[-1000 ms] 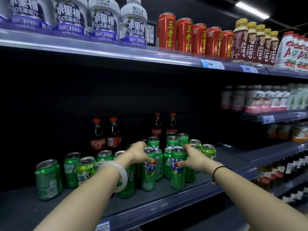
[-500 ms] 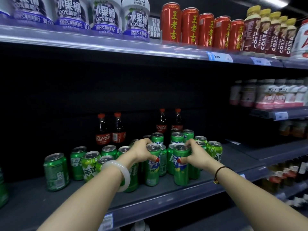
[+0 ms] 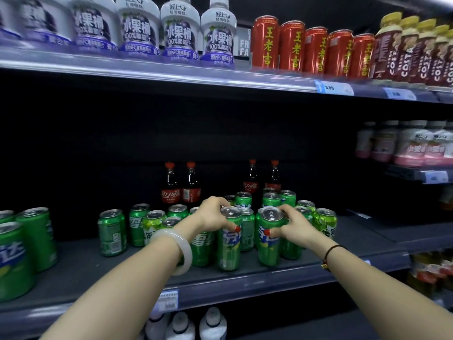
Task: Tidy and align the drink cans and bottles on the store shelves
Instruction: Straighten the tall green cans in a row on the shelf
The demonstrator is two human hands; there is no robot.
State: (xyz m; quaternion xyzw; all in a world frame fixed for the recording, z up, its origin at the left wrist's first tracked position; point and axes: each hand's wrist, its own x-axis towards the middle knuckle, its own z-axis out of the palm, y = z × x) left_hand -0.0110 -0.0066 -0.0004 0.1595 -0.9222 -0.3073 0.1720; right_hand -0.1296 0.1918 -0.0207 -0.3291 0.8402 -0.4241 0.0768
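Dark shelf (image 3: 245, 285), hands gripping 2 cans, labels blurred

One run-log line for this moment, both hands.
left hand: gripping green can | right hand: gripping second green can | both cans upright near shelf front edge

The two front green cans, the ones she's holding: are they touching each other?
Apart. The head view shows a dark gap between the left-hand can and the right-hand can, with another can standing farther back in that gap.
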